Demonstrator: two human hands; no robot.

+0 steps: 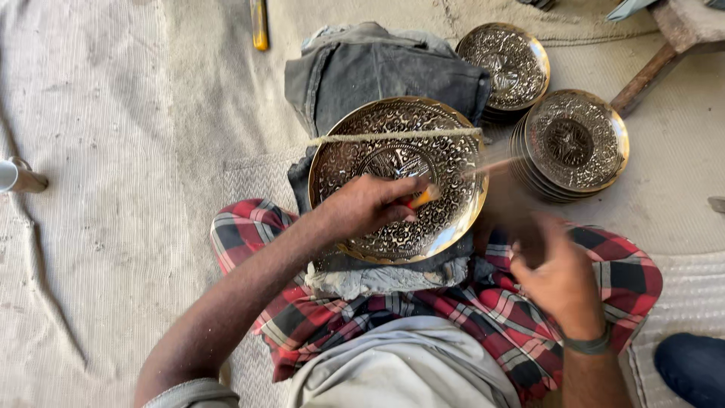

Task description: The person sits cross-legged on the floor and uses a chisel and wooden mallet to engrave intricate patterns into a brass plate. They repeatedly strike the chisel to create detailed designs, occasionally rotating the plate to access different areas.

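Observation:
A large engraved brass plate [445, 219] rests tilted on a folded grey cloth [377, 72] over my lap, with a cord [393, 137] stretched across its upper part. My left hand [366, 205] lies on the plate's centre, pinching a small orange-tipped punch [423, 197] against the metal. My right hand [555, 276] is just right of the plate and blurred in motion, gripping a wooden-handled hammer [491, 168] whose shaft streaks toward the punch. A dark band circles my right wrist.
Two stacks of similar engraved brass plates stand at the upper right, one farther back [504, 66] and one nearer [574, 143]. A wooden stool leg [646, 75] slants behind them. A yellow-handled tool [259, 26] and a metal cup [16, 176] lie on the floor mat.

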